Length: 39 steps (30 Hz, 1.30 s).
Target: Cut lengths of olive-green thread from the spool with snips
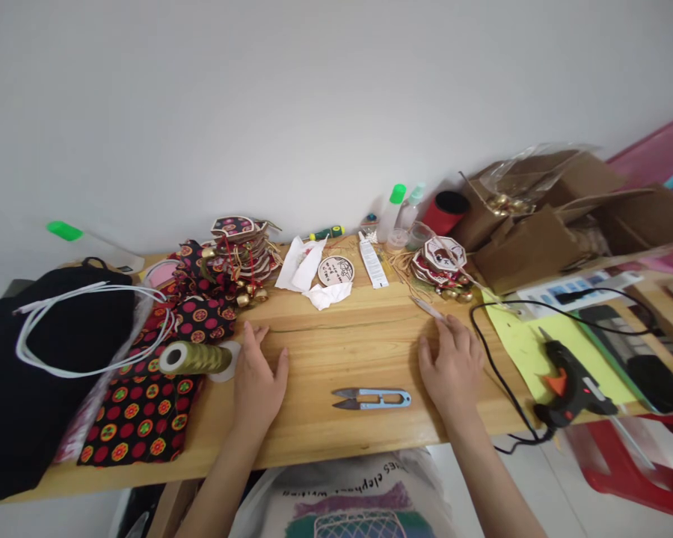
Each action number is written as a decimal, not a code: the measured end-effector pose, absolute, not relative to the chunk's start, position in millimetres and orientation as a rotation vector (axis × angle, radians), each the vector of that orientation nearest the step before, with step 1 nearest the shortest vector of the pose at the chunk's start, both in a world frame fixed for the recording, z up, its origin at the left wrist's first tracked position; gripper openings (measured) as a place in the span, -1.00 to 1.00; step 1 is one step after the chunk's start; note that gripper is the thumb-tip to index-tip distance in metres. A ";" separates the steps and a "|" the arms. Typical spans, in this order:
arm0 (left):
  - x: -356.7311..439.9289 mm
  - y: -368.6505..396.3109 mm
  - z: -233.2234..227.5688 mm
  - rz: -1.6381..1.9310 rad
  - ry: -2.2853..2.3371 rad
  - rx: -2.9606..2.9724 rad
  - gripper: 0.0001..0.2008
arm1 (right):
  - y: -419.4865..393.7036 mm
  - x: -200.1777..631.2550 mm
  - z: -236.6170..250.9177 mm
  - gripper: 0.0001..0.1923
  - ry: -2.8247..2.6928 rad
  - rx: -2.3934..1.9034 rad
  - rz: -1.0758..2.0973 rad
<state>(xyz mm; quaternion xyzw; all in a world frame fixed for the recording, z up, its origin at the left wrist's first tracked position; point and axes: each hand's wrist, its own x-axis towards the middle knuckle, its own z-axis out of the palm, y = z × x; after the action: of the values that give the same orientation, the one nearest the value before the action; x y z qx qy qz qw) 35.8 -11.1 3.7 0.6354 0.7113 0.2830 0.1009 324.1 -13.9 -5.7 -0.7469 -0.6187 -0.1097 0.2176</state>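
Currently the left hand point(256, 379) and right hand point(452, 366) rest flat, fingers spread, holding nothing, on the tabletop point(342, 340). Thread snips point(371, 399) lie between them, touching neither. A thread spool point(195, 358) lies just beside the left hand.

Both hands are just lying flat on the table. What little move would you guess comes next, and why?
Probably the right hand slides back to pick up the snips. Both it and the left hand are empty and flat on the table, and the snips lie free between them, nearer the right.

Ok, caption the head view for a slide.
Left hand and right hand rest flat on a cluttered wooden table, thread snips lying between them.
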 end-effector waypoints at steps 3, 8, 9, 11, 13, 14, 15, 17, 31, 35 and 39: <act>35.1 -10.9 3.3 0.835 2.096 1.903 -0.25 | -14.1 322.9 -4.1 -0.60 -1.741 -2.083 -0.309; 34.4 -11.2 1.7 0.835 2.085 1.973 -0.26 | -13.7 319.1 -2.5 -0.50 -1.791 -2.174 -0.293; 34.4 -11.3 1.5 0.832 2.085 1.979 -0.26 | -13.5 318.5 -2.5 -0.50 -1.802 -2.188 -0.288; 34.4 -11.4 1.2 0.830 2.088 1.986 -0.26 | -13.2 317.5 -2.8 -0.49 -1.822 -2.200 -0.288; 34.3 -11.2 1.0 0.833 2.093 1.984 -0.27 | -13.0 316.8 -3.0 -0.48 -1.837 -2.210 -0.289; 34.2 -11.0 0.7 0.836 2.096 1.983 -0.28 | -13.0 316.5 -3.1 -0.48 -1.842 -2.217 -0.289; 34.1 -10.8 0.4 0.837 2.098 1.983 -0.28 | -13.0 316.3 -3.1 -0.48 -1.845 -2.224 -0.289; 33.8 -10.3 -0.6 0.839 2.101 1.987 -0.29 | -12.9 315.8 -2.7 -0.47 -1.847 -2.241 -0.281; 32.5 -9.4 -6.5 0.898 2.118 1.994 -0.33 | -13.3 317.3 -1.4 -0.49 -1.810 -2.180 -0.257; 32.0 -9.3 -7.0 0.890 2.123 2.000 -0.34 | -13.1 316.1 -1.1 -0.48 -1.842 -2.221 -0.228; 31.8 -8.9 -6.6 0.880 2.133 2.001 -0.35 | -13.2 315.2 -0.1 -0.48 -1.859 -2.243 -0.226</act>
<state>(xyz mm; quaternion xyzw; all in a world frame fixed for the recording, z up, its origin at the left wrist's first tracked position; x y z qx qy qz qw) 31.8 -8.9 -6.6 0.6545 0.6977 0.2879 0.0437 315.2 -13.2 -0.1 -0.7631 -0.6323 -0.0768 0.1097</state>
